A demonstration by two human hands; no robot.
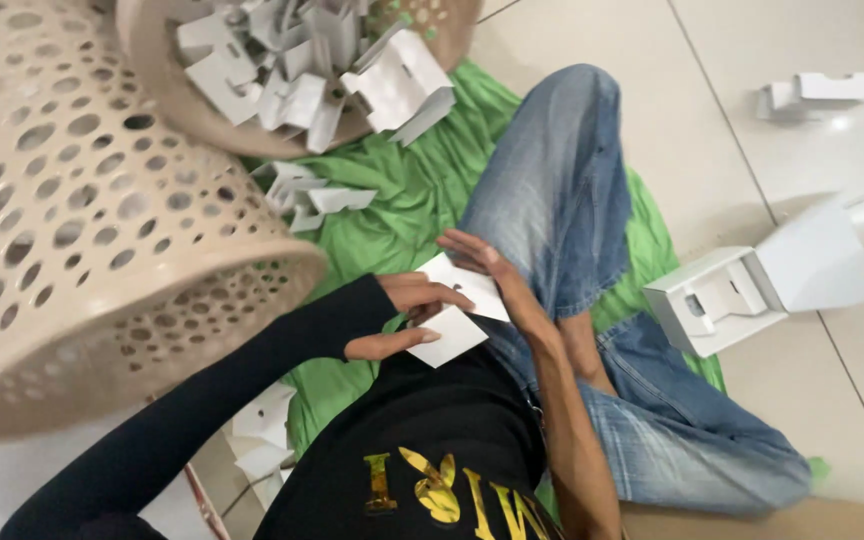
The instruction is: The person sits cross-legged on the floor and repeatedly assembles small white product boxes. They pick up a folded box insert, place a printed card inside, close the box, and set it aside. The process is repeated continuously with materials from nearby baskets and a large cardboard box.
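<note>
Up and to the left of the fingers, well apart from them: a big beige perforated basket (102,230) lying on its side, its inside hidden from this view. Beyond it, further above the fingers: a second beige basket (152,70) heaped with white folded card pieces (292,70), likely stock waiting to be worked, though whether finished or raw cannot be told. Under the fingers and the bent denim leg (552,200): a green cloth (402,210) with a few loose white pieces (307,195) scattered above the hands. Right of the fingers, on the tiled floor (752,150): one assembled white carton (742,295) with its lid flap up, apparently done; further off, another small folded piece (817,92). Between the fingers themselves: a white card blank (462,310), held over the lap, flat and only partly folded. Left hand (407,315), in a black sleeve, pinching the near edge of the blank between thumb below and curled fingers (432,297) on top. Right hand (487,265) with fingers stretched and close together, pressing along the far edge. By the look of it, early in the folding of this one piece, with a large heap left.
</note>
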